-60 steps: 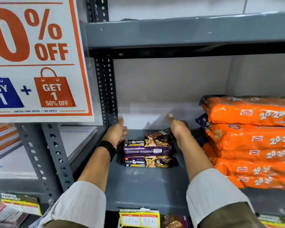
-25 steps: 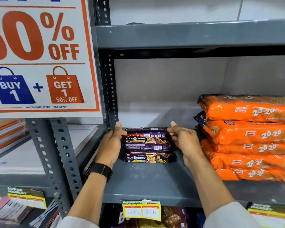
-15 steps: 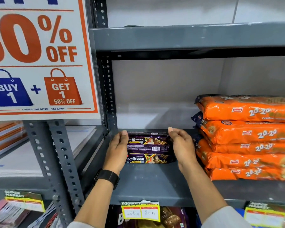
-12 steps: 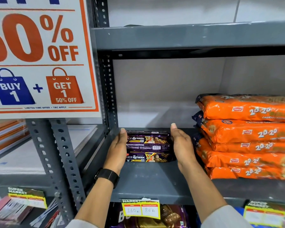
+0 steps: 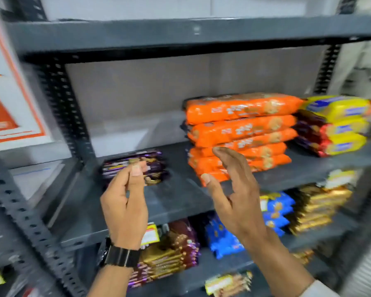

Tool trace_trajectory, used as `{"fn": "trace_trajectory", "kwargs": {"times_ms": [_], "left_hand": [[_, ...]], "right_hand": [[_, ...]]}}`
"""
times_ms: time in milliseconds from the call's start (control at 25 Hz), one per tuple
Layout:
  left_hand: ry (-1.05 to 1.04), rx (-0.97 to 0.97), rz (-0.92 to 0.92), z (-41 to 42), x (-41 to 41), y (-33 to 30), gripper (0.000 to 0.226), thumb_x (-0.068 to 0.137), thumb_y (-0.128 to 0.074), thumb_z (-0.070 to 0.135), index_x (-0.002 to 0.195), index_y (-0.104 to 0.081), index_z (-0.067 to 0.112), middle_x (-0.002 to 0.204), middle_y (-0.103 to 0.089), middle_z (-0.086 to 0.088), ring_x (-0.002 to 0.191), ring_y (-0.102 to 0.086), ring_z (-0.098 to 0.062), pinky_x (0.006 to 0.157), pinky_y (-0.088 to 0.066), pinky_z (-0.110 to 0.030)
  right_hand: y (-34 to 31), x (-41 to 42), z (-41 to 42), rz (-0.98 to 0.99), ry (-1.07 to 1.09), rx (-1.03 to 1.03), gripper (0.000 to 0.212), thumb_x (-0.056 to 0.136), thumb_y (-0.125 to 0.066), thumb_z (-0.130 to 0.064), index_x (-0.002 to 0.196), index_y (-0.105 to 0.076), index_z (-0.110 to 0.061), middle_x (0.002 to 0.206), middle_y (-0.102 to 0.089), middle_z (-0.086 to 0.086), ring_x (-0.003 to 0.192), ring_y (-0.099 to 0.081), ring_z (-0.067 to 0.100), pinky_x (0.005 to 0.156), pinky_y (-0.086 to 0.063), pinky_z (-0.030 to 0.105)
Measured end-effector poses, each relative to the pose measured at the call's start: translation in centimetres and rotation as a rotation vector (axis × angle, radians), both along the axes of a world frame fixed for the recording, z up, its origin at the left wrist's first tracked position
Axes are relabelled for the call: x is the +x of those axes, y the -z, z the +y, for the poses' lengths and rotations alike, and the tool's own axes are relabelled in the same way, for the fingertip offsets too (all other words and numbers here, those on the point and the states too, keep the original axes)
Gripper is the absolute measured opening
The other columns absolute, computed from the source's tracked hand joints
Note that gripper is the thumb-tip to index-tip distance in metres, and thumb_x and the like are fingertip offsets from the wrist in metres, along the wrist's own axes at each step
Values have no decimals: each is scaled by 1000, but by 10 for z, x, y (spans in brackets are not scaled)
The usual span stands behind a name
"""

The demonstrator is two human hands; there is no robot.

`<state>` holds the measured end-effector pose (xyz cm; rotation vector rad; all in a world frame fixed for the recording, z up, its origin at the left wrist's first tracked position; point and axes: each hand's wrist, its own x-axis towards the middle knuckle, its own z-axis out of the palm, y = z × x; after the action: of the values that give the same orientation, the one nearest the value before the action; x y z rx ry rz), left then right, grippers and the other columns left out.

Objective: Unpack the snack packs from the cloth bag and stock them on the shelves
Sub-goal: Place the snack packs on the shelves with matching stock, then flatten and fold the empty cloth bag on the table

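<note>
A small stack of purple snack packs [image 5: 152, 162] lies at the back left of the grey middle shelf [image 5: 180, 198]. My left hand [image 5: 124, 202] hovers in front of that stack with loosely curled fingers and holds nothing. My right hand [image 5: 234, 189] is raised in front of the shelf edge, fingers relaxed and empty. Neither hand touches a pack. The cloth bag is not in view. The picture is blurred by motion.
A stack of orange packs [image 5: 240, 133] sits mid-shelf, yellow and red packs [image 5: 338, 125] to its right. Below are blue packs [image 5: 274, 213], gold packs [image 5: 315, 209] and brown packs [image 5: 171, 254]. A sale poster [image 5: 7, 99] hangs left of the perforated upright [image 5: 60, 99].
Both hands have let go of the purple stack and pulled back toward me. The view has swung right and down, revealing the lower shelf and yellow packs.
</note>
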<state>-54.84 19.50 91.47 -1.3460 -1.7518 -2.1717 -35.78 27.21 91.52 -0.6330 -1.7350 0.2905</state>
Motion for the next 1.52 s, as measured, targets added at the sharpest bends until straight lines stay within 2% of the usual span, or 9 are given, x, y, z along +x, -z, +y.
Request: {"fn": "trace_trajectory", "kwargs": {"times_ms": [200,320,600,720,840,960,1160,1360,1520], "left_hand": [[370,-192,153,27,169,44,37,100,-49,49,118,-71,26,113,-73,10,104,-68,-17,91,-54,-41],[691,-322,261,41,303,80,40,95,-52,53,122,-68,28,114,-72,11,104,-69,-14,89,-55,-36],[1222,-884,143,61,587,207,24,79,-72,44,101,-71,33,79,-75,18,76,-66,8,79,-52,-20],[1200,-1126,78,58,670,266,13,94,-67,10,103,-69,19,65,-71,18,71,-63,-5,57,-46,-16],[1052,-1437,-66,64,727,307,13,97,-60,10,89,-66,18,78,-61,-4,62,-50,-17,43,-31,-17],[895,-1639,-206,69,758,331,22,95,-56,11,74,-56,19,70,-54,-6,54,-43,-19,56,-28,-23],[649,-1662,-234,98,803,429,28,55,-71,41,70,-75,18,82,-78,-7,73,-71,-30,77,-60,-36],[495,-1562,-114,131,837,403,25,91,-62,39,107,-67,21,110,-72,-9,103,-65,-35,77,-42,-32],[594,-1661,6,167,838,439,44,90,-55,63,105,-64,22,100,-68,-3,95,-64,-30,75,-46,-34]], "right_hand": [[56,210,-35,-258,490,-167,56,94,-67,-20,146,-51,-10,144,-50,11,136,-47,26,116,-38,32],[107,344,-82,-235,760,-487,63,89,-66,-31,147,-48,-18,143,-50,5,133,-45,22,112,-30,22],[224,598,-177,18,973,-1147,61,86,-76,-32,142,-55,-23,139,-59,7,125,-58,27,105,-47,39],[265,685,-193,87,951,-1374,54,86,-76,-33,136,-59,-23,127,-66,7,112,-65,25,98,-51,39],[300,745,-186,147,925,-1517,47,87,-76,-32,131,-64,-20,116,-71,7,108,-67,25,98,-51,39],[325,774,-158,91,847,-1585,45,86,-76,-32,128,-67,-19,104,-71,3,106,-68,25,96,-52,38],[351,811,-94,-41,796,-1550,42,88,-71,-34,128,-66,-22,117,-72,2,107,-66,21,93,-50,34],[369,863,-22,-146,936,-1437,37,93,-67,-35,127,-67,-21,122,-69,2,110,-66,24,95,-51,36],[394,900,43,-209,1032,-1401,34,99,-55,-24,131,-65,-16,132,-65,11,121,-60,33,100,-48,39]]}}
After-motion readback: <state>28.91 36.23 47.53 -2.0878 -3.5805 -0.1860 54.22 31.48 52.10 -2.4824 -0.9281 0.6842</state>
